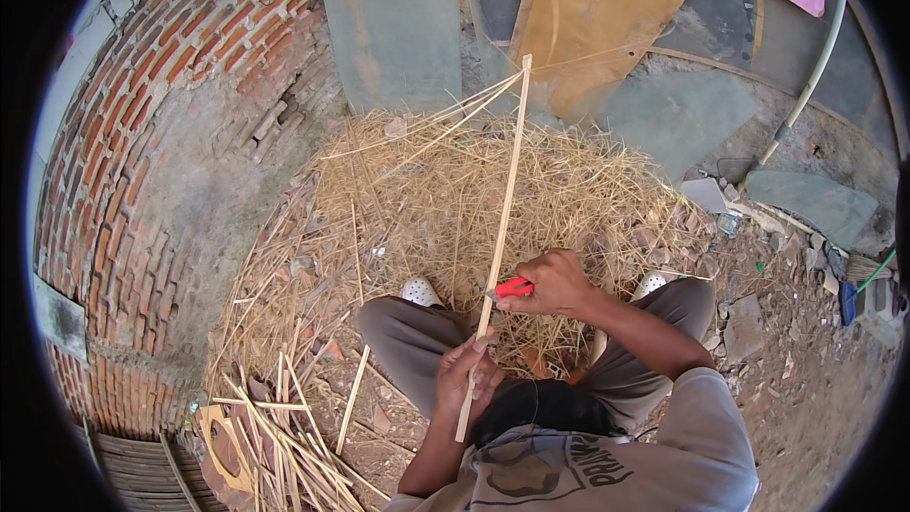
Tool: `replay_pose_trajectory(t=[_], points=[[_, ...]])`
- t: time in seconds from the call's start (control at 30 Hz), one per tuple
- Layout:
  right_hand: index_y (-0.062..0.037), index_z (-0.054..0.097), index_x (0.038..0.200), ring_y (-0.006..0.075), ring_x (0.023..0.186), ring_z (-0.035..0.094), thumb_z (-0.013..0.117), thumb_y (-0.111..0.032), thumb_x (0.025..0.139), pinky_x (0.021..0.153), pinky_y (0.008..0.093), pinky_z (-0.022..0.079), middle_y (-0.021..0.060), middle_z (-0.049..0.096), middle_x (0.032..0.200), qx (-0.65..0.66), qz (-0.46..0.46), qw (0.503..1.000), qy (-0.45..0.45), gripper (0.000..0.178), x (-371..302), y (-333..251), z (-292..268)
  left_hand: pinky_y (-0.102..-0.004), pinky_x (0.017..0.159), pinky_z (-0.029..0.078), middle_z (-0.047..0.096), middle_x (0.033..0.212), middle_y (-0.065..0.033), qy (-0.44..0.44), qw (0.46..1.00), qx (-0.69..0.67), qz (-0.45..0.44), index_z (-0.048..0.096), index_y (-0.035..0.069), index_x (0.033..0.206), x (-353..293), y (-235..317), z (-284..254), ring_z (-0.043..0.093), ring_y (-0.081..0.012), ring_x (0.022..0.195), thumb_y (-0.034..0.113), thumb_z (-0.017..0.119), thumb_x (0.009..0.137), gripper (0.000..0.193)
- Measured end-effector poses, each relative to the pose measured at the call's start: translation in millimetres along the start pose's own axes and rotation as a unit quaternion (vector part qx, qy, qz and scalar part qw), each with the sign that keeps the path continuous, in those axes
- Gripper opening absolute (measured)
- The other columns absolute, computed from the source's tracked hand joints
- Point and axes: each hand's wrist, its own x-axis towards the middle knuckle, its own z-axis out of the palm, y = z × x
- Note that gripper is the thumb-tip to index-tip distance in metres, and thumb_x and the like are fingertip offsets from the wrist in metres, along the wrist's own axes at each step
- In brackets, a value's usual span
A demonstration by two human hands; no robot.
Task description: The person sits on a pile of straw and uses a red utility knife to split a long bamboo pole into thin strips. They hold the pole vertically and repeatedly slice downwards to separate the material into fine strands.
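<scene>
A long pale strip, bamboo by its look [506,199], slants up and away from my lap. My left hand [470,372] is closed round its lower part, with the near end sticking out below the fist. In my right hand [557,283] is a red-handled knife [515,287], its short blade touching or very near the strip's edge just above my left hand. Thin slivers [474,106] hang off to the left from the strip's far end. Both my knees are bent, and the strip passes between them.
Straw-like shavings [417,180] cover the ground ahead. More cut strips [294,436] lie in a pile at lower left. A brick wall [123,246] rises on the left. Grey and brown boards [393,33] lean at the back. Rubble [744,327] and a pale pipe [817,76] are on the right.
</scene>
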Motion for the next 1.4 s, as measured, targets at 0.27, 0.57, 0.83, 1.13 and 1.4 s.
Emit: replay_pose_trajectory(t=[0.27,0.57,0.83,1.13,1.4], points=[[-0.0112,0.063,0.058,0.0253,0.040,0.054,0.056,-0.076,0.076,0.042,0.0389,0.043,0.0071,0.050,0.043,-0.040,0.114,0.993,0.005,0.068,7,33,-11,-0.0253,0.044,0.028,0.042,0.050,0.0012,-0.028,0.999,0.014,-0.029,0.062,0.002,0.120,-6,-4,2,0.034,-0.0081,0.037,0.011,0.055,0.096,0.026],[-0.0093,0.065,0.062,0.0297,0.046,0.059,0.057,-0.076,0.075,0.047,0.0410,0.046,0.0099,0.055,0.047,-0.049,0.136,0.989,0.024,0.068,9,64,-16,-0.0260,0.043,0.030,0.045,0.051,-0.0012,-0.026,0.995,0.094,-0.024,0.065,0.003,0.118,-22,-3,-1,0.036,-0.0083,0.037,0.008,0.057,0.096,0.024],[-0.0091,0.068,0.065,0.0316,0.050,0.060,0.055,-0.074,0.077,0.050,0.0425,0.047,0.0117,0.056,0.049,-0.105,0.235,0.965,0.050,0.067,20,94,-45,-0.0261,0.042,0.032,0.045,0.051,-0.0018,-0.011,0.988,0.137,-0.067,0.067,0.003,0.116,-59,-6,-8,0.037,-0.0083,0.038,0.006,0.058,0.095,0.023],[-0.0046,0.071,0.078,0.0393,0.062,0.062,0.056,-0.067,0.080,0.064,0.0487,0.049,0.0187,0.061,0.058,-0.112,0.334,0.928,0.123,0.064,24,136,-76,-0.0248,0.044,0.033,0.052,0.056,-0.0039,-0.043,0.981,0.158,-0.107,0.066,-0.001,0.115,-110,25,-30,0.040,-0.0087,0.043,-0.001,0.059,0.091,0.025],[-0.0026,0.066,0.070,0.0371,0.062,0.061,0.056,-0.067,0.082,0.061,0.0462,0.048,0.0195,0.059,0.057,-0.135,0.357,0.910,0.163,0.067,15,187,-87,-0.0241,0.045,0.034,0.051,0.056,-0.0017,-0.019,0.965,0.218,-0.145,0.066,-0.001,0.117,-128,37,-48,0.041,-0.0071,0.044,0.002,0.059,0.093,0.025]])
